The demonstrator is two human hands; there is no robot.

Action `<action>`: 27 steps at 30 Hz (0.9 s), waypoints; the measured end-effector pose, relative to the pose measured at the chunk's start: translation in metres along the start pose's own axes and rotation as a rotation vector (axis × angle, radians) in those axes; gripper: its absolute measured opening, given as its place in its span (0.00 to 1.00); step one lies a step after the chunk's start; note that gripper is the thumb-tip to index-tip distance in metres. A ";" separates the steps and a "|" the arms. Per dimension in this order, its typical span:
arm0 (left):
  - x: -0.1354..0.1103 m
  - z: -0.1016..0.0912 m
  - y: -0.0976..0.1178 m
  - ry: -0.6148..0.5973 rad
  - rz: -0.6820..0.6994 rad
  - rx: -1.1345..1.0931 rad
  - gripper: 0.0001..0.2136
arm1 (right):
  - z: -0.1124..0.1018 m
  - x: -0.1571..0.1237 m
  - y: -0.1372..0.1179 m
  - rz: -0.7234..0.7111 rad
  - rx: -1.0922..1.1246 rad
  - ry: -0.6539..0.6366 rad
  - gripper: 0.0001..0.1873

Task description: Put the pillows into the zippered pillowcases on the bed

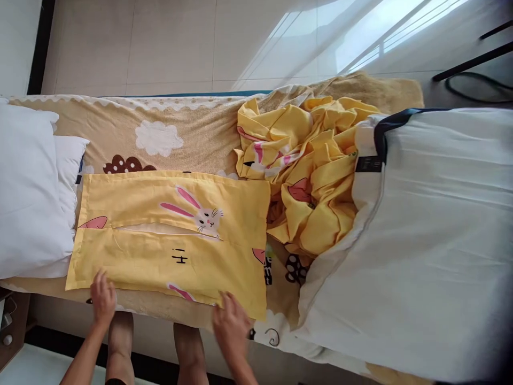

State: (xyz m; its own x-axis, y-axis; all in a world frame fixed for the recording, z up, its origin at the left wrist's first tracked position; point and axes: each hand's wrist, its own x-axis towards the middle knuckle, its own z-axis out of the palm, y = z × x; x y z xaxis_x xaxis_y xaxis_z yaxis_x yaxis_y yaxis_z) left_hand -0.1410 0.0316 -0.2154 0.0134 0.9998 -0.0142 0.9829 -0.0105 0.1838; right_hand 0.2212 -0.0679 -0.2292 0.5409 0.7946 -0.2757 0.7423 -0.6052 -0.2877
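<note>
A yellow pillowcase [176, 235] with a rabbit print and the word "Hi" lies flat on the bed in front of me. My left hand [102, 298] rests on its near left corner, fingers spread and flat. My right hand [231, 321] lies at its near right edge with the fingers stretched along the fabric. Neither hand grips anything. A slit opening runs across the middle of the pillowcase.
White pillows [32, 192] lie at the left. A crumpled yellow sheet [304, 166] is heaped behind the pillowcase, and a white duvet [425, 235] covers the right. A beige cloud-print bedsheet [160, 139] lies underneath. My legs [120, 337] stand at the bed edge.
</note>
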 end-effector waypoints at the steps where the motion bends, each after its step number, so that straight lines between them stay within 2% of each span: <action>1: 0.004 0.013 0.028 -0.020 0.107 -0.033 0.19 | 0.016 -0.003 -0.029 -0.107 0.028 -0.022 0.23; 2: 0.010 0.027 0.055 -0.053 0.200 -0.057 0.20 | 0.032 -0.003 -0.058 -0.268 0.063 -0.014 0.23; 4: 0.027 0.054 0.101 -0.119 0.331 -0.081 0.24 | 0.062 0.003 -0.108 -0.453 0.091 0.010 0.27; 6: 0.047 0.075 0.121 -0.188 0.413 -0.067 0.25 | 0.084 0.015 -0.135 -0.553 0.120 -0.001 0.30; 7: 0.057 0.082 0.118 -0.230 0.439 -0.045 0.25 | 0.091 0.022 -0.136 -0.580 0.127 -0.012 0.31; 8: 0.064 0.085 0.107 -0.271 0.450 -0.016 0.25 | 0.095 0.028 -0.127 -0.603 0.125 -0.019 0.31; 10: 0.072 0.078 0.062 -0.326 0.416 0.057 0.24 | 0.095 0.037 -0.083 -0.598 0.075 0.013 0.32; 11: 0.072 0.068 0.032 -0.308 0.346 0.102 0.24 | 0.092 0.038 -0.050 -0.565 0.031 0.049 0.32; 13: 0.065 0.038 -0.029 -0.224 0.152 0.211 0.26 | 0.079 0.033 0.021 -0.370 -0.076 0.164 0.33; 15: 0.054 0.007 -0.077 -0.190 0.076 0.259 0.28 | 0.064 0.022 0.080 -0.237 -0.131 0.176 0.33; 16: 0.048 -0.005 -0.092 -0.166 0.076 0.260 0.29 | 0.057 0.017 0.098 -0.181 -0.146 0.163 0.32; 17: 0.043 -0.012 -0.100 -0.140 0.091 0.250 0.30 | 0.051 0.014 0.105 -0.130 -0.155 0.167 0.32; 18: 0.039 -0.016 -0.100 -0.113 0.118 0.229 0.31 | 0.046 0.013 0.101 -0.088 -0.154 0.179 0.31; 20: 0.039 -0.010 -0.075 -0.076 0.192 0.164 0.32 | 0.040 0.020 0.063 -0.063 -0.103 0.209 0.31; 21: 0.043 -0.002 -0.053 -0.069 0.237 0.120 0.33 | 0.039 0.027 0.031 -0.107 -0.052 0.206 0.31; 23: 0.060 0.019 0.002 -0.069 0.339 0.023 0.33 | 0.039 0.047 -0.042 -0.293 0.098 0.129 0.33; 25: 0.091 0.042 0.061 -0.077 0.459 -0.075 0.33 | 0.042 0.073 -0.114 -0.480 0.209 0.104 0.34; 27: 0.133 0.062 0.111 -0.031 0.533 -0.131 0.32 | 0.048 0.106 -0.168 -0.579 0.259 0.084 0.34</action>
State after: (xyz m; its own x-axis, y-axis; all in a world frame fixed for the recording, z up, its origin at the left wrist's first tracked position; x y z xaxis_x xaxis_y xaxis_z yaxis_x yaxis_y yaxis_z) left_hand -0.0187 0.1624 -0.2573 0.5110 0.8553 0.0857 0.8071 -0.5117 0.2946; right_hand 0.1349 0.1155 -0.2538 0.1178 0.9912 0.0605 0.8098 -0.0606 -0.5836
